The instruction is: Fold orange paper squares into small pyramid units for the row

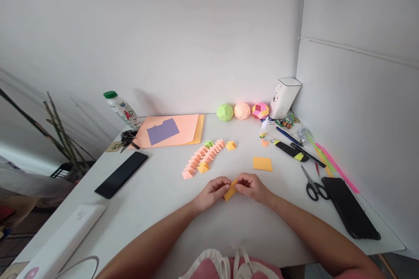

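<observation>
Between my two hands, just above the white table's front part, is a small piece of folded orange paper (230,192). My left hand (214,192) pinches its left side with thumb and fingers. On the other side my right hand (251,186) grips its upper right edge. A flat orange paper rectangle (262,164) lies beyond my right hand. Ahead and to the left, folded peach paper units (205,155) stand in two slanting rows, with a green unit (208,144) and an orange unit (203,167) among them. Another orange unit (231,145) sits apart at the right.
Three paper balls (242,111) rest along the back wall beside a white container (285,98). Scissors (314,187), a cutter knife (290,150) and a black phone (351,207) lie right. Peach sheets (190,126), a bottle (121,109) and a dark phone (121,175) are left.
</observation>
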A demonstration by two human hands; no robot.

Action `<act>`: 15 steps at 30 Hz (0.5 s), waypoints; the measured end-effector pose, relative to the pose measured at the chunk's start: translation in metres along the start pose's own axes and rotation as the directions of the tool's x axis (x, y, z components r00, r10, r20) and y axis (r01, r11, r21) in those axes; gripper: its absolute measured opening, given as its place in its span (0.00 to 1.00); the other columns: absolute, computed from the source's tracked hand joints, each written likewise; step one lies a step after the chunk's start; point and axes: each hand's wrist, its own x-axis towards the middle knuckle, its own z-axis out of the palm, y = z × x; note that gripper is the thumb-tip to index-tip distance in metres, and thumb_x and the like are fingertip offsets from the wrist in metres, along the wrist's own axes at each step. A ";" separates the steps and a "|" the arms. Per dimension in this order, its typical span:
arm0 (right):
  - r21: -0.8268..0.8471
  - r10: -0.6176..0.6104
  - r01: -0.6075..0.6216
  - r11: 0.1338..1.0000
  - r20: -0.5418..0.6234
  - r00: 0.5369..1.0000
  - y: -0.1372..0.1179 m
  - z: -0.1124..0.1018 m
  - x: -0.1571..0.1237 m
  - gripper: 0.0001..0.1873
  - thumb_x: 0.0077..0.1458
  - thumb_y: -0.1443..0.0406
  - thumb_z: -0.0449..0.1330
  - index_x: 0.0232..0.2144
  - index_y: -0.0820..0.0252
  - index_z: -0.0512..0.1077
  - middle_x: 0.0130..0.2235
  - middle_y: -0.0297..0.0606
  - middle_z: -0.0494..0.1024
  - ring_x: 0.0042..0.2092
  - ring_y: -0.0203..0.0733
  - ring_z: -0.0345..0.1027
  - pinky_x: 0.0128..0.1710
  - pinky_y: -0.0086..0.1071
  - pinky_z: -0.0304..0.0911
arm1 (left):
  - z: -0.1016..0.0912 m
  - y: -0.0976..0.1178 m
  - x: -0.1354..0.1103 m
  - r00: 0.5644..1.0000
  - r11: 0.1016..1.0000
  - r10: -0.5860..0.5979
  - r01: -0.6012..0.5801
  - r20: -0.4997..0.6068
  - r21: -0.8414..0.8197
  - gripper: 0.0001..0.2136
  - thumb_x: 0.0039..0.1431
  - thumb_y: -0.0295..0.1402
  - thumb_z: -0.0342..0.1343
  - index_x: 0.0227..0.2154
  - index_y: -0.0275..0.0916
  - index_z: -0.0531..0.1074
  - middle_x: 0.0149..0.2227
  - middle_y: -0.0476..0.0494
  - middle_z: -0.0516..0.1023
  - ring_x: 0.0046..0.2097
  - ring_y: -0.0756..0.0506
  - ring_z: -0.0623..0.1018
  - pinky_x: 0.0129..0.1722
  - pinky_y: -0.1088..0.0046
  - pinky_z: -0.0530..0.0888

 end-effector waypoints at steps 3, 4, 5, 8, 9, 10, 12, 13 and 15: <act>-0.019 -0.011 0.012 1.000 0.005 1.000 0.001 0.000 0.001 0.10 0.51 0.59 0.58 0.26 0.61 0.70 0.24 0.31 0.66 0.24 0.33 0.56 0.23 0.27 0.53 | 0.000 0.000 0.000 0.999 0.998 0.022 -0.019 0.049 -0.053 0.12 0.56 0.42 0.54 0.33 0.37 0.68 0.29 0.49 0.68 0.29 0.51 0.66 0.30 0.74 0.65; -0.031 -0.014 0.014 0.999 0.001 1.000 0.002 0.000 0.001 0.10 0.51 0.59 0.59 0.26 0.61 0.70 0.23 0.31 0.65 0.24 0.33 0.55 0.24 0.27 0.53 | 0.000 0.000 0.000 0.998 0.997 0.028 -0.023 0.057 -0.073 0.12 0.55 0.42 0.55 0.32 0.37 0.67 0.30 0.49 0.68 0.29 0.52 0.66 0.30 0.75 0.65; -0.042 -0.015 0.015 0.999 -0.005 1.000 0.002 -0.001 0.001 0.11 0.51 0.59 0.59 0.26 0.61 0.70 0.23 0.31 0.65 0.24 0.33 0.55 0.24 0.27 0.53 | 0.001 -0.001 0.000 0.997 0.996 0.033 -0.027 0.065 -0.088 0.12 0.54 0.41 0.56 0.31 0.37 0.66 0.31 0.48 0.68 0.30 0.52 0.67 0.30 0.75 0.65; -0.063 -0.013 0.013 0.998 -0.012 1.000 0.003 -0.001 0.001 0.09 0.50 0.60 0.58 0.25 0.61 0.69 0.23 0.30 0.65 0.25 0.33 0.55 0.24 0.27 0.53 | 0.001 -0.001 0.001 0.996 0.995 0.045 -0.038 0.082 -0.090 0.13 0.52 0.41 0.59 0.30 0.37 0.64 0.32 0.48 0.68 0.30 0.52 0.67 0.30 0.75 0.64; -0.070 -0.010 0.009 0.998 -0.011 1.000 0.003 -0.001 0.001 0.09 0.50 0.61 0.58 0.25 0.61 0.69 0.23 0.30 0.65 0.25 0.33 0.55 0.24 0.27 0.54 | 0.001 -0.002 0.001 0.996 0.997 0.041 -0.035 0.082 -0.073 0.14 0.52 0.41 0.59 0.30 0.37 0.64 0.30 0.49 0.67 0.29 0.52 0.67 0.29 0.75 0.63; -0.077 -0.004 0.003 0.997 -0.008 1.000 0.003 -0.001 0.001 0.08 0.50 0.62 0.58 0.25 0.61 0.69 0.24 0.30 0.65 0.25 0.32 0.55 0.24 0.27 0.54 | 0.001 -0.002 0.001 0.996 0.998 0.034 -0.030 0.079 -0.053 0.14 0.52 0.41 0.59 0.30 0.37 0.63 0.29 0.50 0.67 0.28 0.53 0.66 0.29 0.76 0.63; -0.093 0.008 -0.009 0.996 -0.008 1.000 0.002 0.000 0.001 0.07 0.49 0.63 0.58 0.24 0.61 0.68 0.23 0.30 0.65 0.24 0.32 0.55 0.24 0.27 0.53 | 0.001 -0.003 0.001 0.998 1.000 0.016 -0.015 0.068 -0.013 0.15 0.51 0.42 0.59 0.31 0.37 0.63 0.27 0.52 0.66 0.26 0.54 0.65 0.27 0.76 0.62; -0.100 0.015 -0.016 0.995 -0.008 1.000 0.002 0.000 0.001 0.07 0.49 0.63 0.58 0.24 0.61 0.68 0.23 0.30 0.65 0.24 0.32 0.54 0.23 0.27 0.53 | 0.001 -0.004 0.001 0.998 1.000 0.007 -0.007 0.060 0.002 0.15 0.51 0.42 0.59 0.32 0.37 0.63 0.26 0.53 0.65 0.26 0.54 0.64 0.27 0.77 0.61; -0.106 0.024 -0.024 0.994 -0.004 1.000 0.003 0.000 0.001 0.08 0.49 0.63 0.57 0.23 0.60 0.66 0.22 0.29 0.63 0.24 0.32 0.53 0.22 0.26 0.52 | 0.000 -0.006 0.001 1.000 1.000 0.000 -0.001 0.032 0.009 0.15 0.51 0.42 0.59 0.32 0.38 0.62 0.25 0.54 0.64 0.25 0.54 0.63 0.26 0.77 0.61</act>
